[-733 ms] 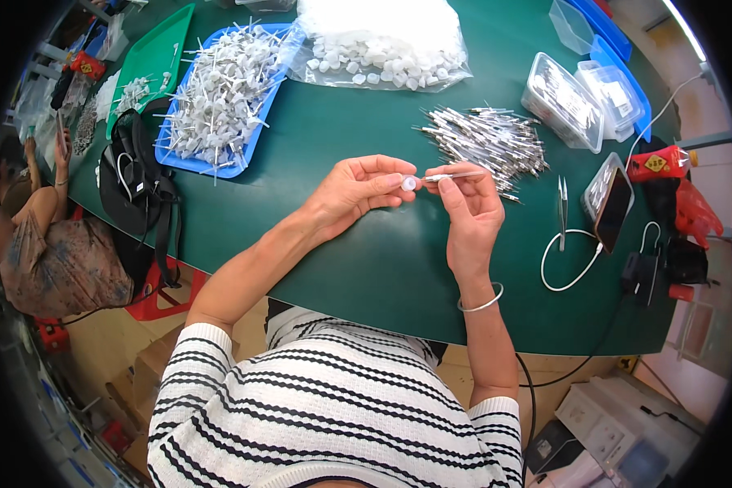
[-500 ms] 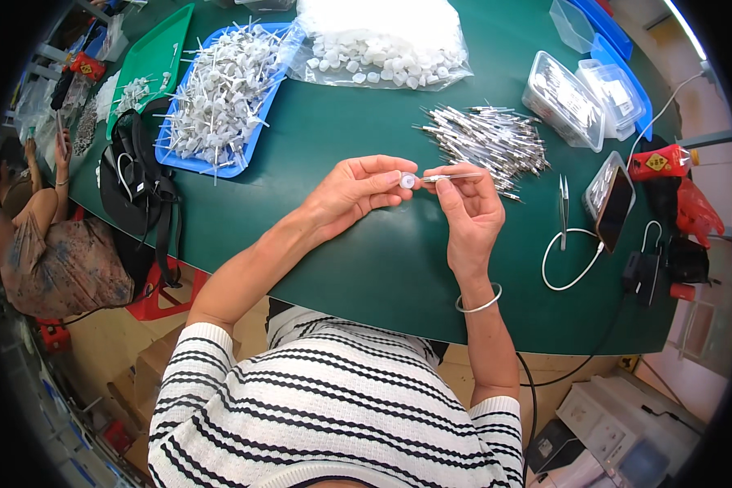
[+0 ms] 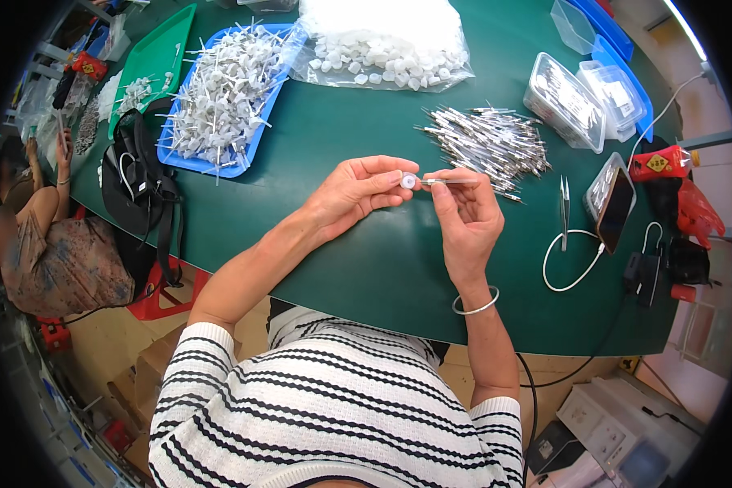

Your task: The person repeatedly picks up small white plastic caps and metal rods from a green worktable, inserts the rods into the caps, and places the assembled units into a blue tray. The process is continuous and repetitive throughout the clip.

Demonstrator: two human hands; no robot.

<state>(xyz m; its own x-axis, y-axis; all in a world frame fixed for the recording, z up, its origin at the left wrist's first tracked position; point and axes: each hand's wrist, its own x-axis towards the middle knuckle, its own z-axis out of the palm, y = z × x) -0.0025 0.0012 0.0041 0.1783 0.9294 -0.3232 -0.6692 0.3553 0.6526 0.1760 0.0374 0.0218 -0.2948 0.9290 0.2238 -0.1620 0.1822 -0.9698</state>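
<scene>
Between the fingers and thumb of my left hand (image 3: 356, 193) is a small round whitish plastic cap (image 3: 408, 181), its face turned up. My right hand (image 3: 468, 215) pinches a thin rod with metal and clear parts (image 3: 447, 180), held about level, its tip pointing left at the cap. Whether tip and cap touch, I cannot make out. Beyond my right hand lies a loose pile of similar thin rods (image 3: 488, 146). A clear bag of white caps (image 3: 382, 61) lies at the far middle. On the left, a blue tray (image 3: 234, 172) is heaped with caps that have rods in them.
Tweezers (image 3: 564, 211), a white cable (image 3: 546, 268) and a phone (image 3: 616, 215) on a clear box lie at the right. Clear boxes (image 3: 565, 102) stand behind them. A black bag (image 3: 134, 179) and a green tray (image 3: 167, 49) are at the left, where another person (image 3: 65, 260) sits.
My right hand and the rod have shifted very slightly, the wrist a little to the left. My left hand keeps the cap in nearly the same place.
</scene>
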